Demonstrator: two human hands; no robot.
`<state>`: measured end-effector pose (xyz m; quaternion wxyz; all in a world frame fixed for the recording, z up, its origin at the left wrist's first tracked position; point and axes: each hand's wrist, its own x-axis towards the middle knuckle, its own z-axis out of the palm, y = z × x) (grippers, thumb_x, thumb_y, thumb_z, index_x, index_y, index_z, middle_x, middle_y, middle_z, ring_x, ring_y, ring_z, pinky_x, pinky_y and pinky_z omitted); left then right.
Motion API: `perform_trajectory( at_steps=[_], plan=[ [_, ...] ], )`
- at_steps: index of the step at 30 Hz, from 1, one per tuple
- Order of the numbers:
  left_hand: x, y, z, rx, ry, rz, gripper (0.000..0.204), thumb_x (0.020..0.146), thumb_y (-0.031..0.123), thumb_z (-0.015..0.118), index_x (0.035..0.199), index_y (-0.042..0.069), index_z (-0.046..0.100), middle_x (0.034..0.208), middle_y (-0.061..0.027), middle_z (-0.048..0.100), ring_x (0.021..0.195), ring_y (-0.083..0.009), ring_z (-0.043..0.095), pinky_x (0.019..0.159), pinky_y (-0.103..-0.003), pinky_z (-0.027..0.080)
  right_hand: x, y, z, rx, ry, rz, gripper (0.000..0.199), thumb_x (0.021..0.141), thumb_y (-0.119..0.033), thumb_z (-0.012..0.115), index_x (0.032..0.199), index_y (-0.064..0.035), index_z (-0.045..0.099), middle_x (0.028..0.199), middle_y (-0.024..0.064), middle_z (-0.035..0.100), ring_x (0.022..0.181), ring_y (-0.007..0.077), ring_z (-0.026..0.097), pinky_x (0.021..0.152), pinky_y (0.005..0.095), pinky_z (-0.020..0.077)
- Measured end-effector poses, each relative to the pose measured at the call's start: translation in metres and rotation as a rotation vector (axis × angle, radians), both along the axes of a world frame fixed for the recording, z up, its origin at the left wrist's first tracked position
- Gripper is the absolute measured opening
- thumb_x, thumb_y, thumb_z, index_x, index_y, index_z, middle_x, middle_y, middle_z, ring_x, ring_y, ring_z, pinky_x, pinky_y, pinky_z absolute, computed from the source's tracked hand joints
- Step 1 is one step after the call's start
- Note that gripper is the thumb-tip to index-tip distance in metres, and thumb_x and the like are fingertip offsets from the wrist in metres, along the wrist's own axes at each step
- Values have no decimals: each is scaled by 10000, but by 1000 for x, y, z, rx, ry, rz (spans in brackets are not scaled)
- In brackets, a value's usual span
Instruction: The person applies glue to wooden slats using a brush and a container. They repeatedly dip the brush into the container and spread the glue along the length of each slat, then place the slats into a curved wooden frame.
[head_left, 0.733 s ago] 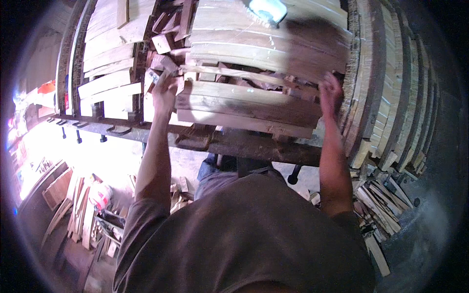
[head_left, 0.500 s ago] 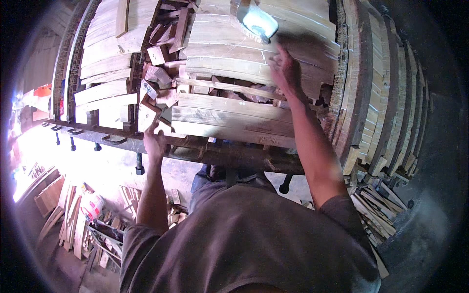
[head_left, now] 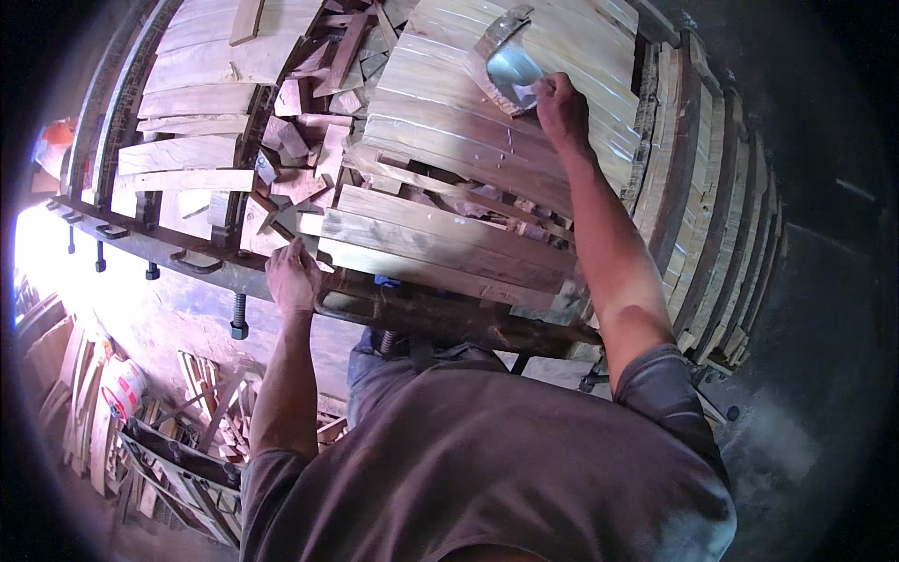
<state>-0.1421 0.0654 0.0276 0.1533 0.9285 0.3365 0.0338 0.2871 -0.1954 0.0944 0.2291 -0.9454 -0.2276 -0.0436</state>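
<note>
My right hand [head_left: 562, 108] is closed at the near rim of a cut-open container [head_left: 492, 66] holding whitish material. Its fingertips pinch a pale, thin bit that I cannot make out. The container stands on a panel of pale wooden strips [head_left: 440, 103] streaked with white. My left hand [head_left: 293, 274] bends its fingers at the near metal rail [head_left: 403, 304], beside the left ends of the front boards [head_left: 421, 239]. Small wood offcuts [head_left: 290, 187] lie just beyond its fingertips. Whatever sits under those fingers is hidden.
Left of the offcuts lies another panel of strips [head_left: 192, 150] between dark metal bars. Curved rows of clamped wood [head_left: 712, 215] stand at the right. Bolts [head_left: 239, 318] hang under the rail. On the floor are loose strips [head_left: 89, 412], a white-and-red bucket [head_left: 124, 386] and a metal frame [head_left: 178, 468].
My right hand has gone from spread fingers beside the container to a pinch at its rim. The left hand stays by the rail. The whole view has turned slightly.
</note>
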Motion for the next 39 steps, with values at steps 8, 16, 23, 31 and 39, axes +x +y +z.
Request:
perform_trajectory(
  at_steps=[8,16,23,31,39],
  plan=[
    [1,3,-1,-14,72,47,285,800,189,594,1054,94,679,889,-129,668,917,-291,607,833,-399,456,19,-41,-23,842,752,-301,246,998,-213,451,1108,-21,560,821,149,675,588,208,642,459,287,445],
    [4,6,4,-67,186,48,335,794,239,579,1078,81,661,992,-116,687,976,-288,612,885,-403,449,-16,-75,-59,1096,1023,-388,265,1025,-227,367,1084,-29,532,838,171,645,619,240,593,479,311,428],
    [5,2,11,-52,162,111,344,804,233,551,1085,71,668,1061,-119,684,1013,-281,621,902,-399,447,-116,-19,-34,1266,1103,-384,217,943,-235,503,893,-39,583,726,132,625,548,214,563,454,310,407],
    [8,0,24,-70,183,100,312,801,238,548,1037,72,666,1009,-117,683,979,-287,614,902,-393,441,-193,89,-27,612,475,-125,193,798,-164,680,888,-3,623,815,142,678,748,248,661,717,370,515],
    [5,2,14,-52,195,70,311,790,221,546,1044,86,665,1017,-120,683,986,-293,613,896,-404,441,-211,93,-16,461,276,-113,124,824,-121,665,902,-39,615,841,176,679,788,332,672,722,399,511]
  ],
)
